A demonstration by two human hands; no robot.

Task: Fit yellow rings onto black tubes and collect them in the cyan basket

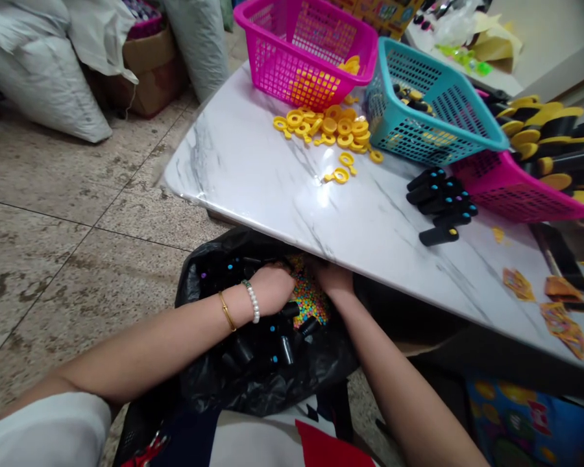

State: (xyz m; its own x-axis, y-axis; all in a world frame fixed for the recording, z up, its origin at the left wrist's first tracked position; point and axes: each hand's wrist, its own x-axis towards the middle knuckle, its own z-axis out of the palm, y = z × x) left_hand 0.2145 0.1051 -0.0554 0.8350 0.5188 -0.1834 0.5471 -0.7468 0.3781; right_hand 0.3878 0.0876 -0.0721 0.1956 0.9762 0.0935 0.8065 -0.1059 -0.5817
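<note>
In the head view my left hand [273, 289], with a pearl bracelet and a gold bangle at the wrist, reaches into a black plastic bag [267, 387] below the table edge. Its fingers are curled, and what they hold is hidden. My right hand [335, 280] is in the bag's right side, its fingers out of sight beneath the table edge. Small multicoloured beads or candies [311, 298] lie between the two hands. Around my left hand lie several black tubes [286, 349], some with blue dots on their ends.
On the marble-patterned table [253, 175] are yellow ring-shaped pieces [340, 126], a pink basket [272, 65], a teal basket [438, 139] and a cluster of black tubes [438, 201]. A second pink basket [516, 194] holds black-and-yellow pieces. White sacks [43, 84] stand on the floor.
</note>
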